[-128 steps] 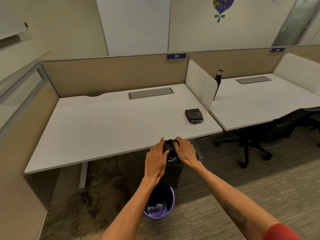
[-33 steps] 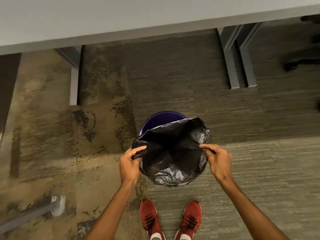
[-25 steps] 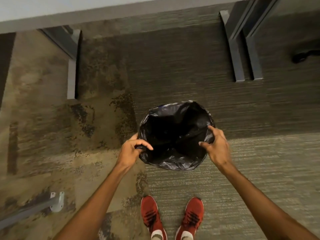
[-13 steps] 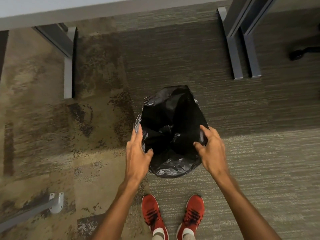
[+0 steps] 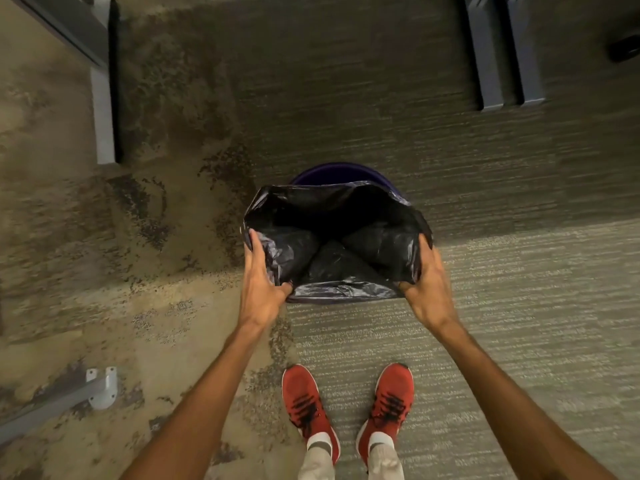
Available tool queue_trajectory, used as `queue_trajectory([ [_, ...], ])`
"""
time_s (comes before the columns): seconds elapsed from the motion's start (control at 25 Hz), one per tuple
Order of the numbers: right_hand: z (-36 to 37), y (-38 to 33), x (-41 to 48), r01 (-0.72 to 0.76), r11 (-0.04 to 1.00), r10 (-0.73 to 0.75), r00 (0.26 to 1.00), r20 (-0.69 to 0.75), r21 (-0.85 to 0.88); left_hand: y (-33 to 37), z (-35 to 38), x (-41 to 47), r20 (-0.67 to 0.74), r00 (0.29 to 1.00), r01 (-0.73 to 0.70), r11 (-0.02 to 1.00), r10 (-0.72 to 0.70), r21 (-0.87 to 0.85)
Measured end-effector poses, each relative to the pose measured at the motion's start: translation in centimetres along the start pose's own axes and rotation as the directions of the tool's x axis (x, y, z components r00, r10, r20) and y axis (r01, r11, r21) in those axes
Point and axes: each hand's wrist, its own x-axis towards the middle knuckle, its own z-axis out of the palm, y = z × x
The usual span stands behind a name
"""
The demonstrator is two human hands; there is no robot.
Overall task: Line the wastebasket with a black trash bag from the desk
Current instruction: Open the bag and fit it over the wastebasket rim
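View from the head camera, looking straight down. The left hand and the right hand each grip one side of the mouth of a thin, crinkled black plastic trash bag, fingers curled around the film and thumbs pressing on the near edge; between them the mouth is stretched wide into a roughly rectangular opening. The bag hangs between the two hands, just ahead of the person's red knit sneakers, and its glossy inner folds show inside the opening. Directly beyond and beneath it, only a narrow arc of the far rim of the round purple plastic wastebasket shows; the bag hides the rest. Around this lies grey ribbed carpet, mottled brown to the left, with the grey metal legs of the worktop at the upper edge. Stage of the task, as judged here: the bag is fetched and opened, and appears at least partly lowered into the basket. Still to do: seat the body fully and fold the mouth over the rim all round.
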Motion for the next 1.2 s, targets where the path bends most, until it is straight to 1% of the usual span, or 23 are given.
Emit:
queue_trajectory([
  [0.16,1.7,3.6,-0.6,-0.120,0.989,0.119,0.993,0.019,0.083,-3.5,1.9,-0.9,-0.049,0.999,-0.009,0.994,0.014,0.106],
  [0.2,2.2,4.4,-0.6,-0.151,0.980,0.148,0.988,0.032,0.130,-3.9,2.4,-1.0,-0.060,0.998,0.001,0.993,0.006,0.120],
  [0.24,2.6,5.3,-0.4,-0.184,0.959,0.177,0.983,0.053,0.213,-4.4,2.8,-1.1,-0.071,0.997,0.011,0.990,-0.001,0.141],
  [0.28,3.0,5.8,-0.2,-0.235,0.915,0.225,0.972,0.069,0.327,-4.9,3.2,-1.2,-0.078,0.997,0.025,0.987,-0.013,0.161],
  [0.36,3.8,6.7,0.3,-0.351,0.773,0.364,0.928,0.083,0.529,-5.7,3.7,-1.1,-0.095,0.995,0.042,0.980,-0.024,0.192],
  [0.4,4.1,7.0,0.6,-0.394,0.701,0.428,0.899,0.091,0.594,-6.0,3.8,-1.0,-0.100,0.995,0.041,0.979,-0.022,0.198],
  [0.44,4.1,7.1,0.8,-0.416,0.661,0.463,0.881,0.097,0.624,-6.1,3.9,-0.9,-0.100,0.995,0.037,0.981,-0.018,0.191],
  [0.48,4.2,7.2,1.1,-0.418,0.655,0.470,0.878,0.094,0.629,-6.2,3.9,-0.7,-0.100,0.995,0.031,0.982,-0.013,0.185],
  [0.6,4.1,6.4,1.8,-0.388,0.737,0.414,0.906,0.084,0.554,-5.7,3.8,0.7,-0.099,0.995,0.009,0.974,0.014,0.226],
  [0.68,3.6,5.2,1.9,-0.331,0.762,0.341,0.936,0.089,0.556,-5.1,3.4,1.5,-0.070,0.994,-0.062,0.956,0.085,0.286],
  [0.72,3.6,5.2,2.3,-0.288,0.799,0.283,0.955,0.092,0.528,-5.1,3.2,1.8,-0.054,0.990,-0.103,0.942,0.127,0.320],
  [0.8,3.7,5.4,2.2,-0.207,0.889,0.183,0.978,0.097,0.409,-5.5,3.3,1.8,-0.020,0.986,-0.146,0.920,0.164,0.363],
  [0.88,4.1,6.2,1.6,-0.160,0.934,0.135,0.986,0.098,0.320,-5.8,3.2,1.0,-0.014,0.989,-0.131,0.921,0.146,0.368],
  [0.96,4.6,7.1,1.1,-0.173,0.941,0.148,0.983,0.106,0.292,-6.4,3.2,0.5,0.009,0.994,-0.103,0.921,0.107,0.376],
  [1.04,4.9,7.7,1.4,-0.155,0.963,0.136,0.986,0.098,0.221,-7.0,3.2,0.5,0.039,0.993,-0.119,0.891,0.113,0.437],
  [1.12,5.2,8.3,2.9,-0.176,0.968,0.163,0.983,0.084,0.178,-7.5,3.4,1.3,0.038,0.994,-0.112,0.865,0.107,0.490],
  [1.16,5.3,8.4,3.5,-0.195,0.963,0.186,0.980,0.067,0.184,-7.5,3.5,1.8,0.024,0.993,-0.110,0.852,0.114,0.512],
  [1.2,5.5,8.5,4.2,-0.220,0.946,0.216,0.975,0.042,0.236,-7.4,3.5,2.4,0.002,0.992,-0.107,0.844,0.125,0.525],
])
